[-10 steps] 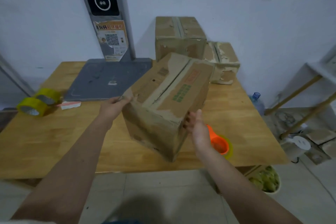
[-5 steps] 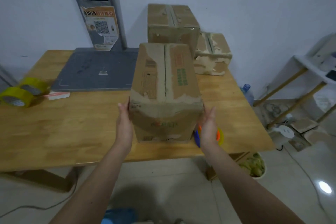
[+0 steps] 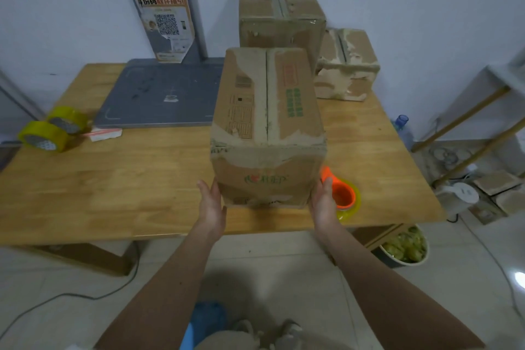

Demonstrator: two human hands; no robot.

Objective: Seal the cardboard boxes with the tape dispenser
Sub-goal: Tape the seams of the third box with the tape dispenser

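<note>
A worn cardboard box [image 3: 267, 128] stands on the wooden table [image 3: 127, 179], its top flaps closed with the seam running away from me. My left hand [image 3: 211, 204] lies flat against the box's lower left side, fingers straight. My right hand [image 3: 324, 202] lies flat against the lower right side. Just right of that hand sits the orange tape dispenser [image 3: 342, 194] with a yellowish roll, partly hidden by the box and my hand. Two more boxes stand at the back: a large one [image 3: 281, 14] and a smaller one [image 3: 345, 65].
Two yellow tape rolls [image 3: 54, 128] and a small red-and-white packet [image 3: 103, 133] lie at the table's left. A grey flat platform [image 3: 159, 96] with a post sits at the back. Right of the table are a water bottle [image 3: 402, 125], a shelf frame and a bowl [image 3: 404, 247] on the floor.
The box was tilted and turned in the air a second ago; it now stands square on the table, seam pointing away. Both hands have slid to its lower sides.
</note>
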